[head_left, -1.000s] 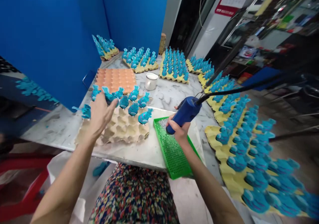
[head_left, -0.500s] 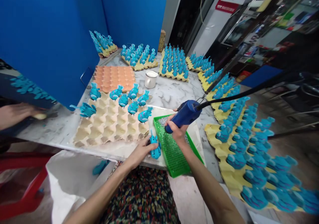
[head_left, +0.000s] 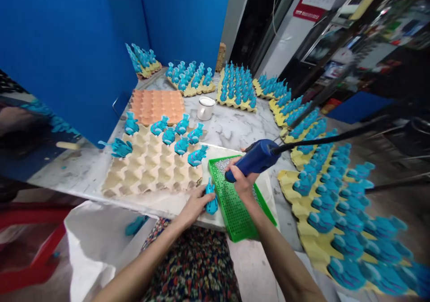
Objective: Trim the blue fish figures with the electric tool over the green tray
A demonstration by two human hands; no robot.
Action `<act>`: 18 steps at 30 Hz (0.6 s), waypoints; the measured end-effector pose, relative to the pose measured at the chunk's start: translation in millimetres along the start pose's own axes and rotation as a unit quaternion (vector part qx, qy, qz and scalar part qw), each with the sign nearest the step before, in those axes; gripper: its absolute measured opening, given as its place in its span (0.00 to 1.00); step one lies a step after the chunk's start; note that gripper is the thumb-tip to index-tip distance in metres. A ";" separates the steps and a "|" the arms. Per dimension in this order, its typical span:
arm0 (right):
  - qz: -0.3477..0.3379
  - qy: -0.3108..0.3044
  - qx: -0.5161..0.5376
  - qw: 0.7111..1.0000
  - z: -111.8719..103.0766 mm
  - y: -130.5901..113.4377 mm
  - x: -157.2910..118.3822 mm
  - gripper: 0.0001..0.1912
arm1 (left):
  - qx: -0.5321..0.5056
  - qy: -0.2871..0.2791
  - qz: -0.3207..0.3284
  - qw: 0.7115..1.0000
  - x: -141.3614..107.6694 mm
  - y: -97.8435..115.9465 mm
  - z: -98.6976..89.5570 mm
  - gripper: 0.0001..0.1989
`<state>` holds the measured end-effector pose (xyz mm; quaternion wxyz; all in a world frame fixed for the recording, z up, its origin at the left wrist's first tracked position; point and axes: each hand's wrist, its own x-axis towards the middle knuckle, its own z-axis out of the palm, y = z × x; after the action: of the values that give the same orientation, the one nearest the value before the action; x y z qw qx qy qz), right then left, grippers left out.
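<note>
My left hand (head_left: 197,205) holds a blue toy fish (head_left: 211,203) on the white cloth at the table's front edge, beside the green basket. My right hand (head_left: 242,181) is wrapped round a dark blue corded tool (head_left: 257,158) above the green basket (head_left: 239,230). Small silvery pieces (head_left: 222,165) lie at the far end of the basket; the tool and hand hide some of them. Left of my left hand is a beige egg tray (head_left: 148,173) with several blue toy fish standing at its far and right sides.
An orange egg tray (head_left: 157,104) and a white mug (head_left: 205,108) sit farther back. Yellow trays (head_left: 307,230) of blue fish line the back and right. A co-worker's dark, blurred form is at the far left.
The view has shifted slightly, moving the scene a little rightward. The co-worker's hand at the far left has moved off the pale stick on the table. The tool is tilted flatter in my right hand.
</note>
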<state>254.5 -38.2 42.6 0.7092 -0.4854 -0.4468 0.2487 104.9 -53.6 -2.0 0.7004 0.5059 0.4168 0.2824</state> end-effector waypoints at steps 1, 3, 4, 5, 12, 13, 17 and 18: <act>-0.009 0.009 0.002 1.000 0.7 -3.6 0.2 0.14 | -0.002 -0.001 0.000 1.000 0.6 -1.2 1.0 0.13; -0.024 0.025 0.014 0.999 2.6 -12.6 0.4 0.15 | -0.008 0.000 0.001 1.000 2.4 -5.0 3.0 0.13; -0.028 0.029 0.022 0.999 3.8 -17.7 0.1 0.16 | -0.011 0.002 0.001 1.000 3.5 -7.1 3.9 0.13; -0.032 0.028 0.031 0.999 5.2 -23.1 -0.6 0.15 | -0.014 0.004 0.001 1.000 4.4 -9.0 4.7 0.13; -0.029 -0.078 0.109 0.991 18.6 -49.8 -13.2 0.15 | 0.015 0.015 0.023 1.000 6.6 -12.8 5.1 0.11; -0.025 -0.083 0.111 0.990 19.7 -50.3 -14.8 0.18 | 0.021 0.016 0.027 0.999 6.7 -13.2 4.8 0.11; -0.017 -0.097 0.095 0.991 20.1 -42.5 -19.3 0.16 | 0.028 0.005 0.032 0.999 7.9 -15.9 4.4 0.10; -0.020 -0.101 0.090 0.991 19.8 -38.7 -20.2 0.14 | 0.030 0.004 0.032 0.999 8.3 -16.4 4.6 0.10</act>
<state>224.3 -60.5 72.5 0.7061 -0.3833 -0.5011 0.3214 112.6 -54.3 -19.4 0.6738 0.5385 0.4116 0.2942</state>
